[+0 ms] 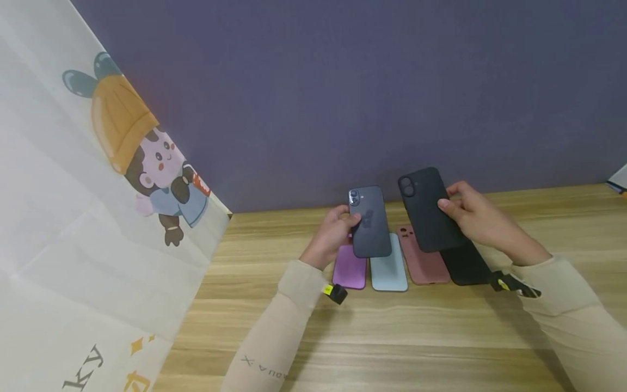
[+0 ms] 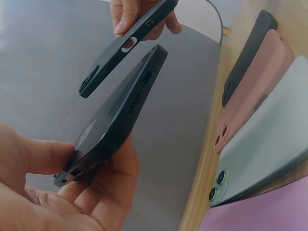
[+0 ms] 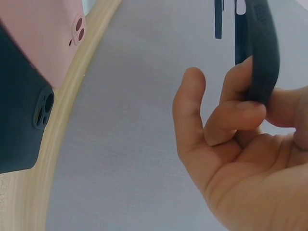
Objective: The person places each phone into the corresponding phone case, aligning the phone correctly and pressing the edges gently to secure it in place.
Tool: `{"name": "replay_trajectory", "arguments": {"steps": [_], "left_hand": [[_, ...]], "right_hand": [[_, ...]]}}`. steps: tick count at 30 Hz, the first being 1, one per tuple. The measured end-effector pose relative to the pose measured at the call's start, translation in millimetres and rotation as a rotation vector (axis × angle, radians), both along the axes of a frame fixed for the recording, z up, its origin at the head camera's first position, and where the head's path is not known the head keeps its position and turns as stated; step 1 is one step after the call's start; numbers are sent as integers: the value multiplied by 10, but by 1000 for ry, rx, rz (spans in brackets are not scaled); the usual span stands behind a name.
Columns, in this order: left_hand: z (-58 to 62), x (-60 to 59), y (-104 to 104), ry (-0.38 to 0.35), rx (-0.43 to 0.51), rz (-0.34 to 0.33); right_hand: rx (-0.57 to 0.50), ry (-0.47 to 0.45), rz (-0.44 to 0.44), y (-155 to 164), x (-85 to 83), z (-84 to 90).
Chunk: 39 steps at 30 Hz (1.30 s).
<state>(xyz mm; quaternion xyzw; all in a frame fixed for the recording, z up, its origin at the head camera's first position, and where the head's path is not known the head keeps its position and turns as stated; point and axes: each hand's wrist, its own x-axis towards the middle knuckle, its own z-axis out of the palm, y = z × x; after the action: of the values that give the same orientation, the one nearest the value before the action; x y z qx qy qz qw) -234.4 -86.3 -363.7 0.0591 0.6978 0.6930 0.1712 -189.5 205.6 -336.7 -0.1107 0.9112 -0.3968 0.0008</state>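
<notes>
Holding: the left hand (image 1: 332, 235) grips a dark grey phone (image 1: 370, 222) by its long edges, back and camera lens facing the viewer, raised above the desk (image 1: 441, 326).
Left fingers: thumb (image 2: 45, 156) laid against one side of the phone, the other fingers curled under the opposite side, so the phone is pinched between them; the left wrist view shows its bottom edge with port and speaker holes tilted upward.
Right hand: the right hand (image 1: 477, 218) holds a black case (image 1: 428, 209) in the air, just to the right of the phone and not touching it.
Right fingers: thumb on the case's outer face, fingers (image 3: 236, 113) curled round its edge, pinching it; the round camera cutout points up and left.
Row on desk: under the hands lie four cases side by side, a purple case (image 1: 350, 269), a pale green case (image 1: 389, 272), a pink case (image 1: 425, 264) and another black one (image 1: 467, 267), all flat with camera cutouts toward the wall.
Wall: a grey-purple panel (image 1: 343, 81) stands behind the desk.
Left side: a cream cloth (image 1: 73, 218) printed with a cartoon figure hangs over the desk's left end.
Sleeves: both arms wear beige sleeves (image 1: 274, 337).
</notes>
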Motion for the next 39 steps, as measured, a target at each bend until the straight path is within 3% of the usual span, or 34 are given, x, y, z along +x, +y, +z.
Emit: {"name": "replay_trajectory", "arguments": {"steps": [39], "left_hand": [[59,76,110,24,43,-24]], "right_hand": [[-31,2,31,-133,-10,-66]]}}
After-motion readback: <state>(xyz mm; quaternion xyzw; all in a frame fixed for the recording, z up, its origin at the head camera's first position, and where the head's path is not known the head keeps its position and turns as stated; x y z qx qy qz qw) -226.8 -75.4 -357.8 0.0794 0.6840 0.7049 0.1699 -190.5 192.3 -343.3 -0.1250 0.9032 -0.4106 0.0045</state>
